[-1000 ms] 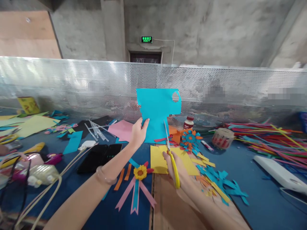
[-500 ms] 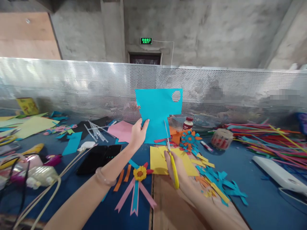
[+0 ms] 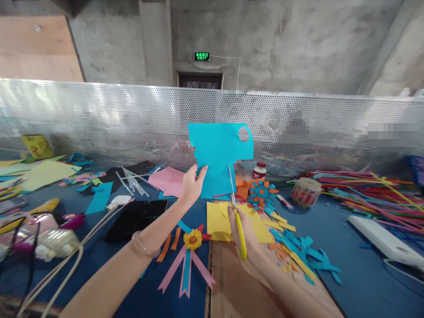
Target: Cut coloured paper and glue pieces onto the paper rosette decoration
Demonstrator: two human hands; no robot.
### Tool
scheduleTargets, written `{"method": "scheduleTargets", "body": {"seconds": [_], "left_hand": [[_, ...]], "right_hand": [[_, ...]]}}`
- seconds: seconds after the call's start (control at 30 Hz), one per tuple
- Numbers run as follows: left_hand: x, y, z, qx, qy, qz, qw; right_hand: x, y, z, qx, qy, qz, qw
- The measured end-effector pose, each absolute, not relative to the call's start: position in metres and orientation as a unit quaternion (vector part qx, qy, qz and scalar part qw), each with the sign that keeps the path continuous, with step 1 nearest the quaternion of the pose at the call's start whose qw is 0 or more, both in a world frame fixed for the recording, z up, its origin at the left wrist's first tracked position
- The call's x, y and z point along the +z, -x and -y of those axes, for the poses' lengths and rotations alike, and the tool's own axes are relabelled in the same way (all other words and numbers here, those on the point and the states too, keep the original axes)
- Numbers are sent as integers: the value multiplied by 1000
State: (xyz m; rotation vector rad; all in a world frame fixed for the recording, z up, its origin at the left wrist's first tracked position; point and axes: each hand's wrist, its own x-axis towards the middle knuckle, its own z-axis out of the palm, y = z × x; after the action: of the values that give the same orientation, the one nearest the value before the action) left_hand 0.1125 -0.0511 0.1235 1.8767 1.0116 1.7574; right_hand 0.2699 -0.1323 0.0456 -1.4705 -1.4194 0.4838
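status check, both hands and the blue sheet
Left hand gripping blue sheet; right hand holding scissors, blades at sheet's lower right edge; yellow paper beneath.

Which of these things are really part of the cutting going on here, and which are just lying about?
In use:
- blue sheet, held by the left hand
- yellow-handled scissors, in the right hand

Apparently just lying about:
- lit phone
- red-capped bottle
- tape roll
- marker
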Motion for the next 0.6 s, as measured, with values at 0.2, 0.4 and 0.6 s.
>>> {"method": "scheduleTargets", "body": {"seconds": [0.2, 0.4, 0.6], "left_hand": [[124, -114, 53, 636, -656, -354, 199], [123, -113, 50, 627, -665, -357, 192], [122, -112, 49, 629, -664, -364, 177]], "right_hand": [[45, -271, 132, 205, 611, 584, 494], [41, -270, 133, 205, 601, 595, 492], [43, -272, 133, 236, 599, 588, 490]]}}
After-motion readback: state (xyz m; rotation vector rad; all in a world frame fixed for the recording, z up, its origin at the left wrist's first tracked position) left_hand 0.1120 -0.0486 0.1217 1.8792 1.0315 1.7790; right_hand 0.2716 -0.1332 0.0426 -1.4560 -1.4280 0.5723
